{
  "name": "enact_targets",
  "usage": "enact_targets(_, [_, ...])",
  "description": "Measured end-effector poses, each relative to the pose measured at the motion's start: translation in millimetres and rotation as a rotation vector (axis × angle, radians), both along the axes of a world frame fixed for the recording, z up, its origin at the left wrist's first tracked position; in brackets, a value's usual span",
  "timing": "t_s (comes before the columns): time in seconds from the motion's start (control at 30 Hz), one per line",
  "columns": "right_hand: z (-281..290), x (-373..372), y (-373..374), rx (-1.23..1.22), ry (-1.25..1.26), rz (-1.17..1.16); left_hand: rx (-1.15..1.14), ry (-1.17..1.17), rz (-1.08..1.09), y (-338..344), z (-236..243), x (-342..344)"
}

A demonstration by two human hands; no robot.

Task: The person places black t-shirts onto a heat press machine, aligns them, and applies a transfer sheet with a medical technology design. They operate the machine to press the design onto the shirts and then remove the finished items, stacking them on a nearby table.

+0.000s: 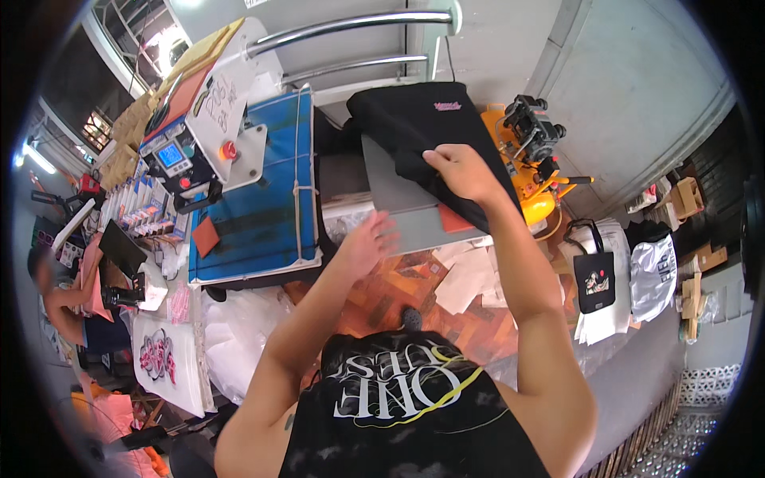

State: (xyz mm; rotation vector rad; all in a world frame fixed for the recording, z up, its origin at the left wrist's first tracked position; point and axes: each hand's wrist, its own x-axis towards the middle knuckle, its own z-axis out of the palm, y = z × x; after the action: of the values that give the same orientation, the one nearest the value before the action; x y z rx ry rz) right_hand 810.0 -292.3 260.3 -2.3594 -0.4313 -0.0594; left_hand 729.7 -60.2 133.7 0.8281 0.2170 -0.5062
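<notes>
A black garment (410,111) with a small pink design lies over a grey board (414,231). My right hand (458,171) pinches a bunched fold of it near its middle. My left hand (370,239), slightly blurred, has its fingers apart and holds nothing, at the left edge of the grey board. An orange-red pad (453,219) shows partly under the garment. Left of the board stands a heat press (199,119) with a blue padded platen (275,207) and a smaller orange-red pad (205,237) on it.
A yellow compressor (538,207) is right of the board. Metal rails (351,20) run behind. Bagged goods (649,279) and a black tote (596,279) sit at the right. Papers (458,283) lie on the wooden floor. At the left, another person (68,307) works by a cluttered bench (163,350).
</notes>
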Motion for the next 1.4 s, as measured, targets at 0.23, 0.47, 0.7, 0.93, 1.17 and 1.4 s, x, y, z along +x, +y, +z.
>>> enact_targets(0.23, [85.5, -114.8, -140.1, 0.258, 0.094, 0.518, -0.246, -0.08, 0.089, -104.1, 1.8, 160.4])
enact_targets(0.47, [-47.3, -206.2, -278.7, 1.389, 0.388, -0.338, 0.966, -1.345, -0.291, -218.6, 66.2, 2.5])
enact_targets(0.7, [-87.3, -196.4, -167.6, 0.604, 0.485, -0.382, 0.343, -1.609, -1.093, -174.6, 18.5, -103.0])
enact_targets(0.93, [-133.7, -186.6, -3.7, 0.445, 0.73, 0.274, 0.921, -0.971, -0.558, -31.1, 12.9, -78.9])
enact_targets(1.17, [-40.3, -198.8, 9.8, 0.159, 0.711, 0.69, 0.87, -0.876, -0.49, 2.7, -83.1, -151.2])
enact_targets(1.4, [15.9, -224.8, -4.2, 0.198, 0.618, 0.933, 1.171, -0.887, 0.086, 0.2, -83.2, -188.3])
